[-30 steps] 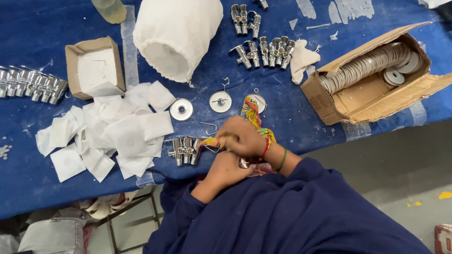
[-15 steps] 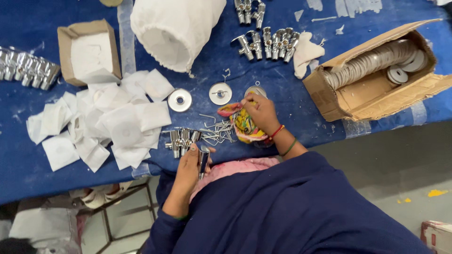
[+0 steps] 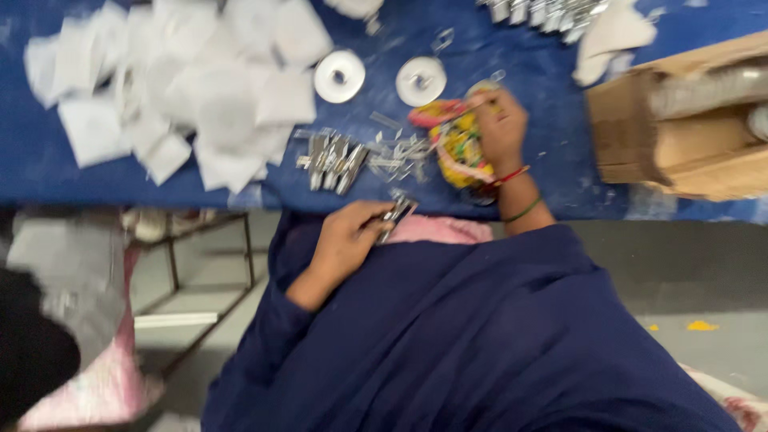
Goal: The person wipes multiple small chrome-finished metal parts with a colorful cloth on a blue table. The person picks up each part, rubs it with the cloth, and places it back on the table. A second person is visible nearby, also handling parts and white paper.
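The left hand point(image 3: 346, 240) was closed in a grip around a small metal part point(image 3: 396, 214), held just off the near edge of the tabletop point(image 3: 48, 172) and above the lap, with the part's shiny end poking out past the fingers. The right hand point(image 3: 500, 124) lay on the tabletop with its fingers curled down onto a multicoloured cloth pouch point(image 3: 454, 144); the blur kept me from telling whether it pinched anything. Red and green bangles sat on that wrist. Between the two hands lay a loose scatter of small metal bits point(image 3: 396, 152), and just beside these a short row of metal parts point(image 3: 332, 158) lay side by side. Beyond them, two round white discs point(image 3: 340, 76) rested near each other on the blue cover. Farther off to one side spread a heap of white paper squares point(image 3: 160, 88), overlapping one another. On the opposite side stood an open cardboard box point(image 3: 680, 136) with stacked rings inside, well apart from the paper.
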